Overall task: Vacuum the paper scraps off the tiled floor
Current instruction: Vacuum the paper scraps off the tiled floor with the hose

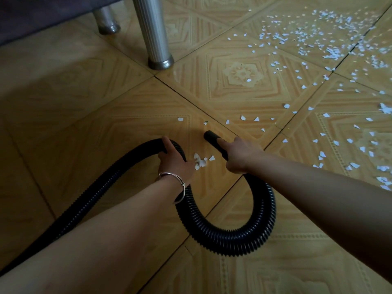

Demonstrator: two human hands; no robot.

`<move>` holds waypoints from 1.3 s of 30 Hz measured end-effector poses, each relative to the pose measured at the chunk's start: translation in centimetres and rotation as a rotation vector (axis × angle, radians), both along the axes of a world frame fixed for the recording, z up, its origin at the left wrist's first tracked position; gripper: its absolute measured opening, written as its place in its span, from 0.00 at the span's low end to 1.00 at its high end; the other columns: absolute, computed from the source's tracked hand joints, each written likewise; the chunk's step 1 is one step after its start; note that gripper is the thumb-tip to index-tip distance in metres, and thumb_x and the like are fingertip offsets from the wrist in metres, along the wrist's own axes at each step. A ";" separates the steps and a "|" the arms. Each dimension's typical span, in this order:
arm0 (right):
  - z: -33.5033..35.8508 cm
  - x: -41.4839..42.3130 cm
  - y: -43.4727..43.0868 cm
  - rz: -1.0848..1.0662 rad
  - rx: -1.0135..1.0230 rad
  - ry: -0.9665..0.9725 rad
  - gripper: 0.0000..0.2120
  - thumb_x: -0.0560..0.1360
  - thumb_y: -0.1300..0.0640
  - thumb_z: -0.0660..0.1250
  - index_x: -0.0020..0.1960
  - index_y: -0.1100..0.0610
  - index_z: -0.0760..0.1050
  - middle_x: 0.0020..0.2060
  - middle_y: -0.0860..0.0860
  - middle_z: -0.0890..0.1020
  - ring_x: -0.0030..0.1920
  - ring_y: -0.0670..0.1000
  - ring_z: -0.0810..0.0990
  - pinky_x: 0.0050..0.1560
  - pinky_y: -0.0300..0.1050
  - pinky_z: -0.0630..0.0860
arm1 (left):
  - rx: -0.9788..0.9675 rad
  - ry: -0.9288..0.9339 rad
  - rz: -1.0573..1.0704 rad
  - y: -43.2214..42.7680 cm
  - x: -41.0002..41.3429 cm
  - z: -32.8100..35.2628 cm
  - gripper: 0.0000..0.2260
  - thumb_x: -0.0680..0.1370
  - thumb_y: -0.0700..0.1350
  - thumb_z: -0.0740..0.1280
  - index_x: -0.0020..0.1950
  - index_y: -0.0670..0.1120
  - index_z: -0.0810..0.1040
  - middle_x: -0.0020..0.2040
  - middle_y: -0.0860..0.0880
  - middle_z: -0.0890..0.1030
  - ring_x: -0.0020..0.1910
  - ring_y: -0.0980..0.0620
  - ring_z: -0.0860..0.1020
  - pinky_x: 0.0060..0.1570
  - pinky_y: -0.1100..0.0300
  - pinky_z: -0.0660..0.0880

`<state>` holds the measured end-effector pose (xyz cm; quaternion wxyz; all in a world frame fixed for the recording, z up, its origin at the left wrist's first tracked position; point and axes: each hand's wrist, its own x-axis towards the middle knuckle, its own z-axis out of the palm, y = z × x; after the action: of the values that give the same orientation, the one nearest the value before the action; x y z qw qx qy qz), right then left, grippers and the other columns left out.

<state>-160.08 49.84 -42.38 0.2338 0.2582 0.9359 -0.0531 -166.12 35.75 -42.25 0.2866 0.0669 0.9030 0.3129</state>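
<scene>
paper scraps (200, 161), small white torn bits with ragged, mostly triangular edges, lie on the tiled floor (239, 98). a tight little clump sits just behind the nozzle (212, 138), between the two hands. a few loose bits lie just ahead of the nozzle's mouth, and a thick scatter spreads far beyond the nozzle and to its right. the floor is glossy tan tile with pressed diamond and flower relief and dark grout lines. the nozzle is a smooth, matte black tube with a round open end, low over the tile. behind the nozzle the hose (224, 240), black and ribbed, bends in an s-curve. the right hand (237, 155) grips the nozzle, fingers wrapped around it and forefinger laid straight along the top. left of the nozzle the left hand (174, 160) clasps the hose's upper bend, fingers curled over it. a thin silver bangle (177, 177) circles that wrist. far beyond the nozzle to the left stand two metal legs (151, 30), the nearer fluted and shiny.
</scene>
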 end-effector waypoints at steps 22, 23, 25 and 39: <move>1.4 3.2 0.7 0.067 0.053 -0.084 0.35 0.77 0.56 0.61 0.77 0.40 0.46 0.50 0.52 0.68 0.43 0.51 0.72 0.35 0.41 0.72 | -0.038 -0.064 -0.015 0.6 2.0 -0.8 0.40 0.79 0.46 0.62 0.75 0.49 0.33 0.74 0.40 0.54 0.64 0.45 0.71 0.56 0.54 0.71; 1.6 4.2 0.4 0.075 0.042 -0.099 0.35 0.78 0.56 0.61 0.77 0.40 0.45 0.50 0.52 0.68 0.43 0.51 0.72 0.36 0.42 0.72 | -0.038 -0.071 -0.010 0.4 2.6 -0.8 0.39 0.79 0.46 0.62 0.75 0.49 0.33 0.74 0.40 0.53 0.64 0.44 0.71 0.56 0.54 0.71; 1.9 5.8 -0.4 0.110 0.027 -0.115 0.34 0.78 0.54 0.60 0.77 0.40 0.44 0.52 0.52 0.68 0.44 0.51 0.71 0.38 0.42 0.72 | -0.041 -0.075 0.002 0.0 3.6 -1.0 0.39 0.79 0.45 0.62 0.75 0.50 0.33 0.74 0.40 0.54 0.63 0.43 0.71 0.53 0.54 0.72; 1.0 2.4 -5.6 0.184 -0.092 -0.066 0.36 0.77 0.56 0.62 0.77 0.42 0.46 0.47 0.52 0.64 0.40 0.50 0.70 0.35 0.42 0.71 | -0.081 -0.006 0.023 -2.8 1.5 -0.2 0.40 0.78 0.45 0.63 0.75 0.51 0.33 0.75 0.41 0.52 0.67 0.42 0.67 0.60 0.51 0.70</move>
<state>-157.72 44.27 -41.36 0.2800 0.1617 0.9440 -0.0656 -164.65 32.97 -42.48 0.2882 0.0440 0.9148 0.2794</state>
